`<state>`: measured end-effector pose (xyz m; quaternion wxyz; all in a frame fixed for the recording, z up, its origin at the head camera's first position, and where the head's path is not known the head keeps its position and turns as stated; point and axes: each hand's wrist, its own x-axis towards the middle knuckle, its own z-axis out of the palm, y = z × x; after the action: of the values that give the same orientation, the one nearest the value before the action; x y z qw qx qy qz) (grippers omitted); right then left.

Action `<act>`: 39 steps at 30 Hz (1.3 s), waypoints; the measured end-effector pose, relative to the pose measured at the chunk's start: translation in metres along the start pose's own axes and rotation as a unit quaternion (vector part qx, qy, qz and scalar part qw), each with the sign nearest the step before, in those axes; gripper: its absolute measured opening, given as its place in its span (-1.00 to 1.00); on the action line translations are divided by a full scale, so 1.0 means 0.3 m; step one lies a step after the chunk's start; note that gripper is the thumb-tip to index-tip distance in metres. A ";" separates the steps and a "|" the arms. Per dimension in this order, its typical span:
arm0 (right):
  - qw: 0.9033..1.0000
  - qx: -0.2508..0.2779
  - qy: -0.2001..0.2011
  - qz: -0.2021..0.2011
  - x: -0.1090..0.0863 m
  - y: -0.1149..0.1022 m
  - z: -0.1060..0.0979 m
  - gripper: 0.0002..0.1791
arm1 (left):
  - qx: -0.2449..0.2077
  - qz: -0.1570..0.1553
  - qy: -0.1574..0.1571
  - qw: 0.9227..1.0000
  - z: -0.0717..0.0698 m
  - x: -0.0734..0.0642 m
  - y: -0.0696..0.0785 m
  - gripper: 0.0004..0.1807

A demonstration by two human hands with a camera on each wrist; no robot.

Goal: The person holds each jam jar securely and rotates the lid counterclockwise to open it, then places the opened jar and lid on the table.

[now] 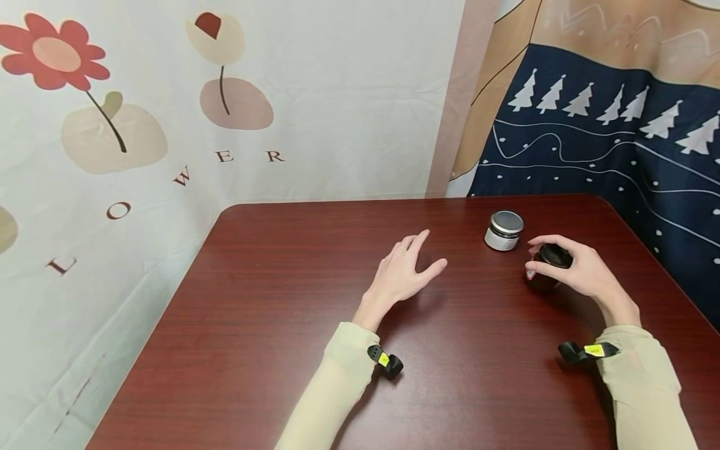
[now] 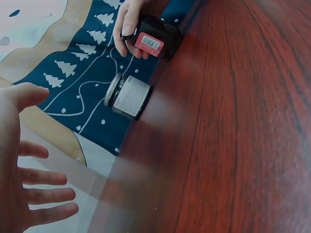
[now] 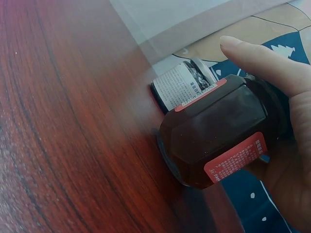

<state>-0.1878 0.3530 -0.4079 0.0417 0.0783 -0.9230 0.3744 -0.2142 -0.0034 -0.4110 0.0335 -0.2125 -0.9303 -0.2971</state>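
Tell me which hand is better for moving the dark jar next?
Probably the right hand: it is curled around the dark jar, while the left hand is empty and farther away.

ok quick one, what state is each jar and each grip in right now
Dark jar, closed, upright, in the right grip
Silver-lidded jar, closed, upright on the table, not held
Left grip, spread, holding nothing, above the table
Right grip, curled round the top of the dark jar
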 end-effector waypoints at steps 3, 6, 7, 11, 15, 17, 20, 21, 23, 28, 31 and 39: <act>1.000 0.008 0.001 0.004 0.000 -0.002 0.001 -0.45 | -0.002 0.001 -0.003 1.000 0.007 0.001 0.004 -0.15; 1.000 0.015 0.002 0.005 0.001 -0.002 0.002 -0.46 | -0.006 0.000 -0.006 1.000 0.014 0.002 0.008 -0.15; 1.000 0.018 0.003 0.007 0.001 -0.001 0.002 -0.47 | -0.008 0.000 -0.007 1.000 0.015 0.002 0.010 -0.15; 0.999 0.031 0.004 0.016 0.003 0.001 0.004 -0.51 | -0.008 0.001 -0.012 1.000 0.022 0.005 0.016 -0.16; 0.999 0.040 0.003 0.022 0.006 0.006 0.006 -0.56 | -0.010 0.003 -0.016 1.000 0.029 0.010 0.022 -0.16; 0.999 0.041 0.003 0.021 0.007 0.007 0.006 -0.59 | -0.012 0.003 -0.019 1.000 0.035 0.012 0.025 -0.16; 0.999 0.046 0.004 0.024 0.009 0.009 0.008 -0.61 | -0.015 0.003 -0.021 1.000 0.042 0.016 0.031 -0.15; 0.999 0.047 0.004 0.024 0.010 0.010 0.008 -0.61 | -0.016 0.003 -0.022 1.000 0.045 0.017 0.033 -0.15; 0.998 0.051 0.006 0.026 0.012 0.012 0.010 -0.62 | -0.021 0.005 -0.022 1.000 0.050 0.020 0.038 -0.16; 0.998 0.059 0.009 0.034 0.016 0.015 0.016 -0.61 | -0.037 0.008 -0.025 0.999 0.066 0.026 0.046 -0.16; 0.997 0.062 0.011 0.034 0.017 0.011 0.021 -0.62 | -0.047 0.009 -0.029 0.998 0.077 0.029 0.047 -0.16; 0.998 0.055 0.017 0.019 0.018 -0.001 0.032 -0.65 | -0.056 0.013 -0.037 0.998 0.098 0.033 0.051 -0.16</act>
<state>-0.1933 0.3455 -0.4138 0.0462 0.0561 -0.9015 0.4267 -0.2150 0.0283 -0.4250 -0.0089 -0.2366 -0.9099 -0.3405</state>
